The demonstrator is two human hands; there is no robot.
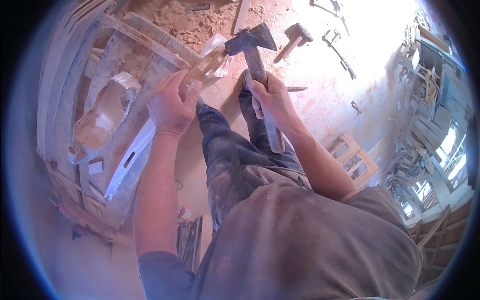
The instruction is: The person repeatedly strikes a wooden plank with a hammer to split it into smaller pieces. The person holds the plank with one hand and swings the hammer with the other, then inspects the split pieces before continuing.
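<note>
My right hand [275,102] is closed around the wooden handle of a hatchet [256,65], whose dark metal head is up at the top and whose handle end reaches down over my thigh. Closed on a pale slotted piece of wood [209,64], my left hand [172,102] holds it at its lower end, beside the bench. The far end of that piece meets the back of the hatchet head, or lies just behind it; I cannot tell whether they touch.
On the left, a bench [145,70] bears a dusty cut-open plastic container [102,112] and a pale slotted strip [131,159]. A mallet [295,41], wood shavings [172,20] and metal tools [340,54] lie on the floor ahead. A wooden frame [357,159] stands at right.
</note>
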